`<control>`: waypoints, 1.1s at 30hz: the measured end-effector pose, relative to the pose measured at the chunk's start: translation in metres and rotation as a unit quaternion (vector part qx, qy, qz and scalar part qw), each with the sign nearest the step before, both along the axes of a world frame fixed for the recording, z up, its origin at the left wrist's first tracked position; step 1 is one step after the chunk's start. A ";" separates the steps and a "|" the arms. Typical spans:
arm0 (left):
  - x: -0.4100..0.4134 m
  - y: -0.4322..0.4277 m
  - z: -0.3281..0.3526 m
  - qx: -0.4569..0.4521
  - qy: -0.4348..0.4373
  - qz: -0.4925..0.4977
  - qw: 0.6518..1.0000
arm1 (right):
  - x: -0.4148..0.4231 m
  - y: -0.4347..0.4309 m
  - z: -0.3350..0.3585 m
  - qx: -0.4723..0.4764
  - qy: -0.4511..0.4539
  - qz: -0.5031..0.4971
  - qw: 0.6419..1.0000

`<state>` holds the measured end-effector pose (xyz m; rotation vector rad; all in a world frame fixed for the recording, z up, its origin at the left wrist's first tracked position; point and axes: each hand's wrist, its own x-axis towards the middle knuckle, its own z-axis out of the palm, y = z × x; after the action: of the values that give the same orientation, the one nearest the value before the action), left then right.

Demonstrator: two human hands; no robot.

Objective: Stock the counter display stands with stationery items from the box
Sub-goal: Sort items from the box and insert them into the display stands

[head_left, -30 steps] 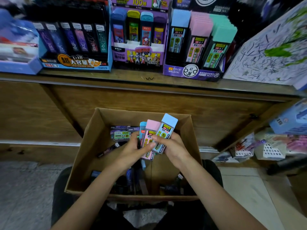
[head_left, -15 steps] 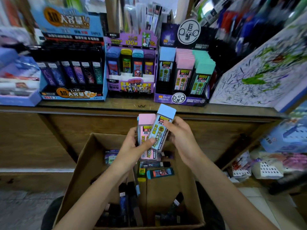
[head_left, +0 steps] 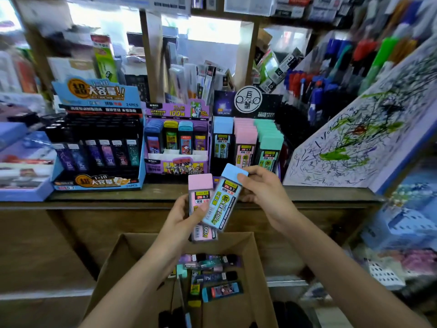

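My left hand (head_left: 181, 217) grips a pink-capped lead case (head_left: 200, 189), held upright in front of the counter edge. My right hand (head_left: 264, 197) pinches the top of a blue-capped lead case (head_left: 223, 200) that leans across the pink one. Both cases hover above the open cardboard box (head_left: 257, 268), which holds several loose lead cases (head_left: 222, 291). Right behind the hands stands the purple display stand (head_left: 246, 138) with blue, pink and green cases in rows. A purple cartoon stand (head_left: 177, 140) and a blue stand of dark cases (head_left: 99, 147) sit to its left.
The stands sit on a wooden counter (head_left: 142, 194) above a wood panel front. A scribbled white board (head_left: 354, 143) leans at the right. Blue trays (head_left: 21, 166) occupy the counter's left end. Baskets and packets (head_left: 402, 245) crowd the lower right shelf.
Both hands have lifted the pink and blue cases out of the box, up to counter height near the purple stand. My view has tilted upward, showing the shelves behind.
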<state>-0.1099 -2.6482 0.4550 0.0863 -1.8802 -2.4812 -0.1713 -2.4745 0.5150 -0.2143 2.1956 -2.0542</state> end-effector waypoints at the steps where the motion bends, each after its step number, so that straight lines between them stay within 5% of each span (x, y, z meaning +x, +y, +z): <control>1: -0.001 -0.002 0.003 -0.004 0.003 0.007 1.000 | -0.003 0.000 0.006 0.014 0.009 0.009 1.000; 9: -0.004 -0.029 0.029 -0.071 0.049 0.068 0.994 | -0.053 -0.006 0.082 -0.022 0.121 -0.063 0.990; 15: -0.001 -0.045 0.037 -0.091 0.039 0.099 0.990 | -0.094 -0.023 0.099 0.172 0.274 -0.105 0.941; 20: 0.003 -0.052 0.035 -0.095 0.022 0.112 0.989 | -0.102 -0.033 0.074 0.331 0.303 -0.054 0.892; 26: 0.006 -0.058 0.035 -0.103 0.027 0.110 0.988 | -0.107 -0.032 0.074 0.309 0.267 -0.029 0.912; 33: 0.005 -0.055 0.032 -0.097 0.025 0.099 0.990 | -0.113 -0.033 0.070 0.345 0.298 -0.038 0.889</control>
<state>-0.1050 -2.7029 0.4871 0.1941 -1.9748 -2.1434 -0.2840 -2.5079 0.5845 -0.7576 3.1701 -1.1781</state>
